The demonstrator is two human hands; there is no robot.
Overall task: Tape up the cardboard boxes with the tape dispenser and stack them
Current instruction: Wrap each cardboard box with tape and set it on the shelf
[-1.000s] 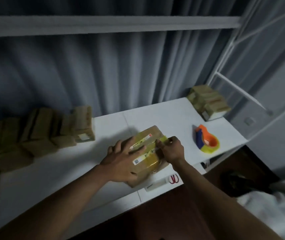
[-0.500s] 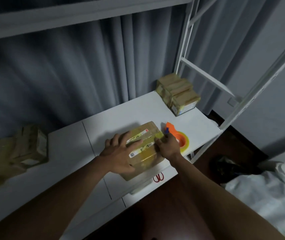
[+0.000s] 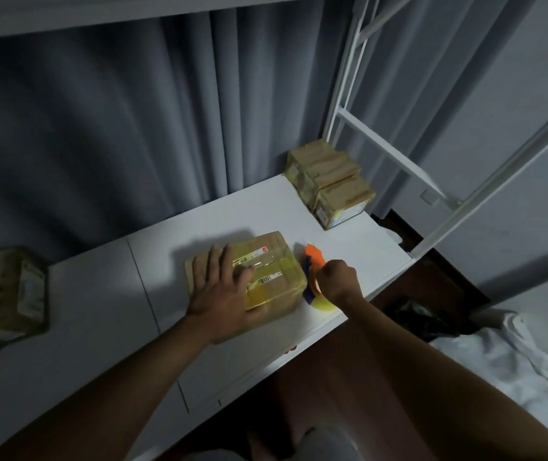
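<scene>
A cardboard box (image 3: 272, 261) with yellowish tape and white labels lies on the white table (image 3: 99, 311) near its front edge. My left hand (image 3: 222, 294) rests flat on the box's top with fingers spread. Just right of the box is the orange, blue and yellow tape dispenser (image 3: 314, 264); my right hand (image 3: 337, 281) grips it with curled fingers and hides most of it. A stack of taped boxes (image 3: 331, 181) stands at the table's far right corner.
More cardboard boxes (image 3: 6, 294) sit at the table's left edge, blurred. A white metal frame (image 3: 399, 161) rises at the right behind the stack. Grey curtains hang behind the table. White cloth (image 3: 505, 361) and dark items lie on the floor at the right.
My right hand left the tape on the box and closed on the tape dispenser beside it. My left hand stayed on the box. The view swung to the right.
</scene>
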